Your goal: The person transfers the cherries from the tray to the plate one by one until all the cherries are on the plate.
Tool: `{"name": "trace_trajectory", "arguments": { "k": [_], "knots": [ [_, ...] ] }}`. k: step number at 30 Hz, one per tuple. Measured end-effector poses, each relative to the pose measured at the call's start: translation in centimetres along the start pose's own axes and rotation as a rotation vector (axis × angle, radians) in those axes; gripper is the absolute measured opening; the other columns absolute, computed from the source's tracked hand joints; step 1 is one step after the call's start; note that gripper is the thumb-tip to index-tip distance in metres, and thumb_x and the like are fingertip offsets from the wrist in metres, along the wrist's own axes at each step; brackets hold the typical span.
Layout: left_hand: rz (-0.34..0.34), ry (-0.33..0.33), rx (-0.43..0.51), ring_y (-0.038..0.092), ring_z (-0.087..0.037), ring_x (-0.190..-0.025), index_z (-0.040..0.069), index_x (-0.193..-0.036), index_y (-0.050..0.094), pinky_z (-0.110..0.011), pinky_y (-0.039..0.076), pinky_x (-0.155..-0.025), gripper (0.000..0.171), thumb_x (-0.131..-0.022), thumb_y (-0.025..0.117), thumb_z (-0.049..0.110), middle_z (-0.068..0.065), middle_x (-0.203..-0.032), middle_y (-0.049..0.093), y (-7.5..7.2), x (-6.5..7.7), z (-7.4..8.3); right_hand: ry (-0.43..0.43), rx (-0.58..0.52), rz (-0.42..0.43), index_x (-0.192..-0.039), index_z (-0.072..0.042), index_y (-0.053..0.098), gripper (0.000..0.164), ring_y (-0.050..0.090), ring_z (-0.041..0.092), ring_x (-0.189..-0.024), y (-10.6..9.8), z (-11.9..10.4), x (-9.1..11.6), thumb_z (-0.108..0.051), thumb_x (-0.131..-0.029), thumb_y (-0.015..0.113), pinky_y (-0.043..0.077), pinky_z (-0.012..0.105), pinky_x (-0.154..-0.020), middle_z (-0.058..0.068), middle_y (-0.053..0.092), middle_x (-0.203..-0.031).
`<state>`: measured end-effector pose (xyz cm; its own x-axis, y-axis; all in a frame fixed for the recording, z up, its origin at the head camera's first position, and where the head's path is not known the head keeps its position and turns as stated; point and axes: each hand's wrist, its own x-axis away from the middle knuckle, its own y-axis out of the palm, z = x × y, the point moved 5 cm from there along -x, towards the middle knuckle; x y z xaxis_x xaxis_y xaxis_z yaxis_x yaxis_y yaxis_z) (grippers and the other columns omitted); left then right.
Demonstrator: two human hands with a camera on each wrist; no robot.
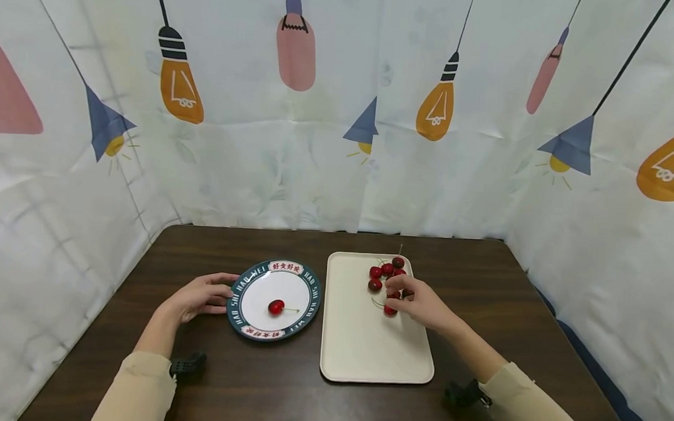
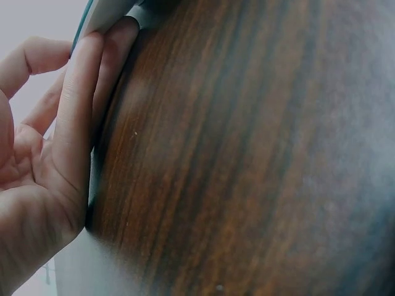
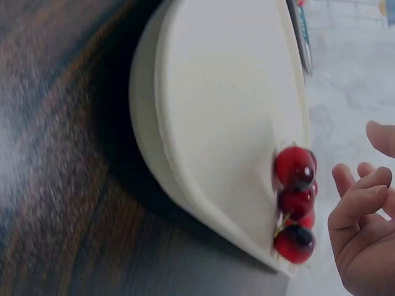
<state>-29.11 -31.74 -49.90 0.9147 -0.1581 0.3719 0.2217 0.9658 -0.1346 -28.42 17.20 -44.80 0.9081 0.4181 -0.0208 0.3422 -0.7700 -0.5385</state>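
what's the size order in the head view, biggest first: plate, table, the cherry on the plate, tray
1. Table, running out of frame
2. Tray
3. Plate
4. Cherry on the plate

Right fingers [image 1: 400, 282] partly hide cherries [image 1: 390, 311]; the left wrist view crops the plate [image 1: 254, 301].

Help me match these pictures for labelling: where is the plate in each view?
Head: plate, left of centre, in the lower half.
Left wrist: top edge, left of centre, cut off.
Right wrist: sliver at top, right of centre.
Shared landmark: brown table, in all three.
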Motion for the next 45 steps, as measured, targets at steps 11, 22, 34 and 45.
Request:
{"name": "trace_trajectory", "arguments": {
  "k": [11, 22, 34, 45],
  "knots": [
    [0.003, -0.01, -0.001, 0.067, -0.025, -0.092, 0.001, -0.153, 0.044, -0.038, 0.061, -0.082, 0.06, -0.098, 0.065, 0.012, -0.017, -0.116, 0.059, 0.2, 0.0, -0.1, 0.084, 0.043, 0.075, -0.132, -0.005, 0.062, 0.039, 0.057, 0.032, -0.118, -2.3, 2.2, 0.3, -0.018, -0.097, 0.073, 0.047, 0.052, -0.102, 0.011, 0.067, -0.122],
    [0.007, -0.004, -0.01, 0.067, -0.025, -0.093, 0.0, -0.154, 0.041, -0.038, 0.061, -0.083, 0.061, -0.099, 0.064, 0.012, -0.018, -0.119, 0.058, 0.1, 0.1, 0.2, 0.111, 0.059, 0.141, -0.129, -0.001, 0.064, 0.037, 0.058, 0.025, -0.084, -3.8, 4.2, -0.2, -0.01, -0.095, 0.074, 0.051, 0.035, -0.068, 0.018, 0.065, -0.122],
    [0.018, -0.012, -0.022, 0.067, -0.025, -0.093, 0.002, -0.154, 0.042, -0.038, 0.061, -0.082, 0.061, -0.098, 0.065, 0.013, -0.018, -0.118, 0.058, 0.1, -0.2, 0.2, 0.115, 0.146, 0.119, -0.122, -0.003, 0.068, 0.033, 0.05, 0.023, -0.074, -4.0, 4.8, -0.5, -0.012, -0.091, 0.078, 0.045, 0.035, -0.064, 0.016, 0.066, -0.118],
    [0.019, -0.012, -0.025, 0.066, -0.025, -0.094, 0.002, -0.154, 0.042, -0.037, 0.061, -0.082, 0.061, -0.099, 0.065, 0.014, -0.018, -0.119, 0.057, 0.1, -0.1, 0.2, 0.117, 0.163, 0.06, -0.122, -0.005, 0.067, 0.037, 0.039, 0.018, -0.053, -3.6, 5.2, -0.4, -0.005, -0.087, 0.079, 0.04, 0.031, -0.049, 0.011, 0.064, -0.105]
  ]
}}
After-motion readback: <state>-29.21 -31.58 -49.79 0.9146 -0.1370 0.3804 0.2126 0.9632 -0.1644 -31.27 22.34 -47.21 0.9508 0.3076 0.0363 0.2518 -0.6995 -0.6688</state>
